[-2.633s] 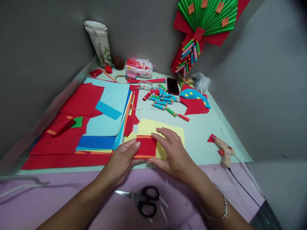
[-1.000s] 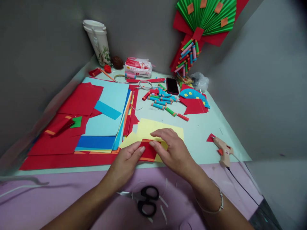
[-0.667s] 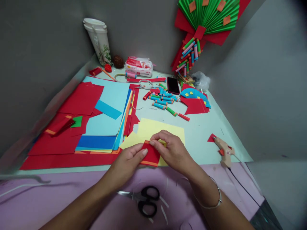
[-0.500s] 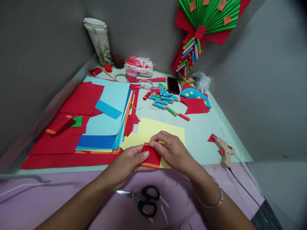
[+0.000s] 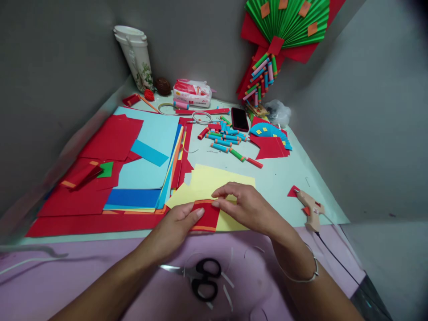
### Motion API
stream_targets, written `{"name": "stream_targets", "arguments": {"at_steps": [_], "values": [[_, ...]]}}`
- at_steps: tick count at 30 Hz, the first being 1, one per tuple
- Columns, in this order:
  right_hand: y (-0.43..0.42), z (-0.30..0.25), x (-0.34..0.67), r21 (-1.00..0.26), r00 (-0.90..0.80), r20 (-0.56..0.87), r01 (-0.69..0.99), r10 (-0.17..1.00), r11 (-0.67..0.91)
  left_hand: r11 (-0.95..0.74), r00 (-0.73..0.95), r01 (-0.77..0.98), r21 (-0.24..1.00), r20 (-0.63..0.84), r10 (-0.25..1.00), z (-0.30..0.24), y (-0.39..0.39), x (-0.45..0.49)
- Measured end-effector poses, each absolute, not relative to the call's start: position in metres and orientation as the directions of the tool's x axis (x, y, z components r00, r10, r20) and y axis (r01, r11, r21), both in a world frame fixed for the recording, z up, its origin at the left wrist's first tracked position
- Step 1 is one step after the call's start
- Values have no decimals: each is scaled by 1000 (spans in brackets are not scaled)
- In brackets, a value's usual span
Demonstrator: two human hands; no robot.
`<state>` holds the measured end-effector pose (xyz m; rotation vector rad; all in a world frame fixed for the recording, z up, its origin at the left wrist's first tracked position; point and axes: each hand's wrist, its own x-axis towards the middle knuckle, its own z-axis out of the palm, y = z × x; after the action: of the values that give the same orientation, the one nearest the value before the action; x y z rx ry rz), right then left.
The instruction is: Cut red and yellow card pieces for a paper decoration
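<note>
Left hand (image 5: 176, 225), right hand (image 5: 246, 207) pinching red paper piece (image 5: 206, 216) between them, atop yellow sheet (image 5: 214, 180).

We face a corner where plain grey walls (image 5: 63, 58) close in on three sides around a pale green table (image 5: 284, 178) with a lilac front edge (image 5: 100, 267), evenly lit, and a green and red paper fan (image 5: 289, 22) leans against the back wall.
</note>
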<state>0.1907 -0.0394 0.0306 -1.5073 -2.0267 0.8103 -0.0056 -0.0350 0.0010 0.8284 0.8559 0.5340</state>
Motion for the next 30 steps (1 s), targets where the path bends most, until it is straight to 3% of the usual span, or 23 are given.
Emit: {"name": "stream_targets", "arguments": {"at_steps": [10,16,24,30], "values": [[-38,30,191,-713,-259,-14,679,966,172,662,642,-162,732,-431,634,-8,-33,-8],[-37,32,186,-677,-255,-10,714,967,181,638,591,-129,759,-457,664,-3,-33,-6],[-37,28,189,-634,-309,67,721,949,279,677,590,-195,710,-467,659,-9,-33,-7],[-46,27,187,-534,-438,189,705,879,467,696,564,-224,683,-491,664,-9,-29,-9]]}}
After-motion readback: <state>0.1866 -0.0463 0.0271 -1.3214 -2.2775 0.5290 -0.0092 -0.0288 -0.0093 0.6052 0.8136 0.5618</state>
